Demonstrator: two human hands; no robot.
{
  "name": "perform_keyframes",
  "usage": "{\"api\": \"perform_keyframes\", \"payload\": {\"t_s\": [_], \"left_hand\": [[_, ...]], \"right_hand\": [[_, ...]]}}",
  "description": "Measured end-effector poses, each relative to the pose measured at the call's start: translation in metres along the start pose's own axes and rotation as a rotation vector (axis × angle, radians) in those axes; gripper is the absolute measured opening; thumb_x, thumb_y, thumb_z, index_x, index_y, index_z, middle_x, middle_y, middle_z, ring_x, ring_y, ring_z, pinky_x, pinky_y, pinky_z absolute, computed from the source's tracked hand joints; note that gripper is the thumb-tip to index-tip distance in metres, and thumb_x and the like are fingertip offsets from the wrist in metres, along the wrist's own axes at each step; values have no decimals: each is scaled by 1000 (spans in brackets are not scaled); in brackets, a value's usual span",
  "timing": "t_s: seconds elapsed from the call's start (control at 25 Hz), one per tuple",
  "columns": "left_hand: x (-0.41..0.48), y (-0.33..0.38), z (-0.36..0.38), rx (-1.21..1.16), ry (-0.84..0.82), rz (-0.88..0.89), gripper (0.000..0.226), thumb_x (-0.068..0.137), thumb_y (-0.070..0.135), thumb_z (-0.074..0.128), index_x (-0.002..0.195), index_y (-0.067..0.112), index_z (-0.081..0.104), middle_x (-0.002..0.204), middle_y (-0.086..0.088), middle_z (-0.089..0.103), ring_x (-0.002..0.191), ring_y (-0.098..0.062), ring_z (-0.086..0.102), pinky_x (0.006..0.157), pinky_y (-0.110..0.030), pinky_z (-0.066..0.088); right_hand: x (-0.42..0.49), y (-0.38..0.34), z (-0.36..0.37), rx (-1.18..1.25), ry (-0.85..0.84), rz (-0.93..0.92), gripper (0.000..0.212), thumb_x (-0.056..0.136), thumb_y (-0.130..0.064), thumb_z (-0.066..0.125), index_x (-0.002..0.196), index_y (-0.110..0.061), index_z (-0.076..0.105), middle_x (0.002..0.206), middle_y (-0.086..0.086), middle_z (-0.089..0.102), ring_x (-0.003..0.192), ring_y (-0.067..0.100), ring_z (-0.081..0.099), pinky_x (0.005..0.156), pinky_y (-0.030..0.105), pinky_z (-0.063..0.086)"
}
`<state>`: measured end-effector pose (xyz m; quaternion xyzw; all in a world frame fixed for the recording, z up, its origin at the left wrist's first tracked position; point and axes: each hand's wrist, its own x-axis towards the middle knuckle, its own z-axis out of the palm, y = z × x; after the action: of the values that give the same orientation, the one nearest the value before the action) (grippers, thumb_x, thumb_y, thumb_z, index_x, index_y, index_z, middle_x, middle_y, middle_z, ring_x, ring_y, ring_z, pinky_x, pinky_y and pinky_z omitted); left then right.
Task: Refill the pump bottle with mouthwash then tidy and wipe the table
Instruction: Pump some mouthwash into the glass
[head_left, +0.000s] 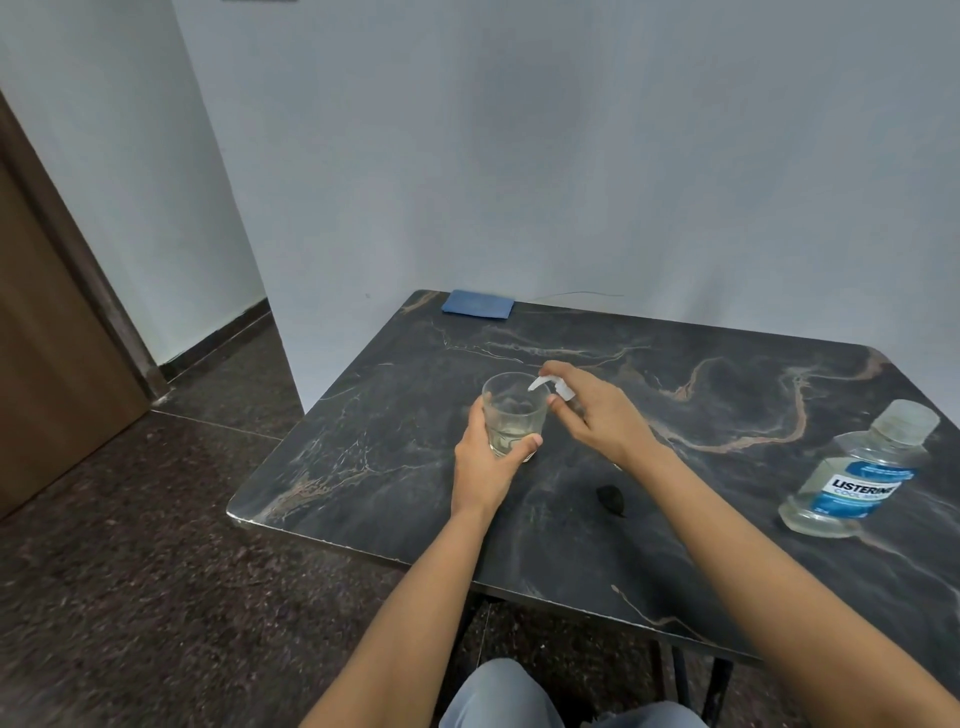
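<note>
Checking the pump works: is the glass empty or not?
Not empty: pale liquid fills the lower part of the glass, which the left hand holds.

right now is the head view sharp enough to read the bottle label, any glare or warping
Head view: the bottle label reads clearly; light is soft and even, no hard glare on the table; wide-angle warping bows the table edge and leans the bottle at the right; glass and pump look slightly soft.

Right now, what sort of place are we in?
Probably a plain room in a home: a marble-look table against bare white walls, a brown wooden door at left, a Listerine mouthwash bottle on the table.
</note>
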<state>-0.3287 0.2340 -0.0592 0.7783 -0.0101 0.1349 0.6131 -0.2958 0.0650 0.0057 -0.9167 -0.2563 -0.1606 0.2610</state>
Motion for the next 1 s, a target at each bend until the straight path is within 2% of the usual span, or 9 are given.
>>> {"api": "perform_keyframes", "payload": {"t_s": [0.08,0.2,0.48,0.72,0.84,1.0], "left_hand": [[1,-1,0,6,4,-1,78,72,41,79,138,33,37,123,13,59,110,-2,56,88,-12,41],[2,-3,1,12,2,-5,81,71,44,78,139,34,36,124,12,60,112,-5,56,94,-23,46],[2,-4,1,14,-5,-23,85,71,47,77,142,34,32,128,10,57,115,-7,55,95,-24,43],[2,-3,1,17,-2,-10,81,71,45,77,139,34,35,125,10,59,112,-6,56,94,-24,45],[3,-4,1,22,-4,-11,82,69,49,76,139,35,35,125,10,59,113,-7,57,96,-30,47],[4,-6,2,33,0,-19,83,68,52,75,139,37,34,126,10,59,114,-8,56,98,-35,48]], "right_hand": [[1,0,0,-26,16,-5,27,96,-29,48,123,-27,49,107,-4,64,79,16,60,77,38,51],[1,0,1,-47,34,5,25,96,-27,49,121,-25,51,102,-1,64,80,19,60,74,39,51],[1,-3,6,-60,50,23,39,99,-30,44,137,-33,41,107,3,63,88,20,61,76,38,52],[1,-1,9,-72,76,-1,24,98,-28,45,121,-27,49,101,2,63,80,21,61,72,44,53],[1,-1,9,-78,88,-2,23,98,-28,45,120,-26,49,100,2,64,80,22,61,72,43,53],[0,-2,6,-31,99,4,32,98,-28,45,130,-31,43,104,1,65,85,18,60,75,35,50]]}}
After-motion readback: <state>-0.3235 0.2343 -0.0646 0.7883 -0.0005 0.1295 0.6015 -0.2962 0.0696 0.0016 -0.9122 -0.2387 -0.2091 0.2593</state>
